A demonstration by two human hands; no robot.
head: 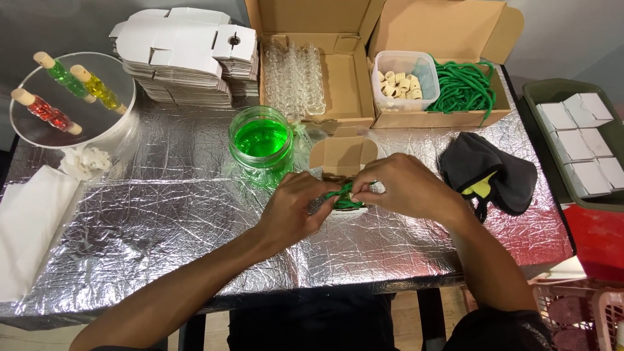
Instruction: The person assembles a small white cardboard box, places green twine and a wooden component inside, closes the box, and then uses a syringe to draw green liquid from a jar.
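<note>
Near the middle of the crinkled silver foil tabletop (162, 214), I have both hands meeting over a small green-filled vial (346, 203) that lies roughly left to right between them. My left hand (294, 207) is pinched closed on its left end; my right hand (403, 186) is closed on a thin green cord (340, 191) at its right end. Both are equally close. Just beyond stands an open small cardboard box (342, 156), and left of that a clear glass jar of bright green liquid (261, 142), smooth and glossy against the wrinkled foil.
</note>
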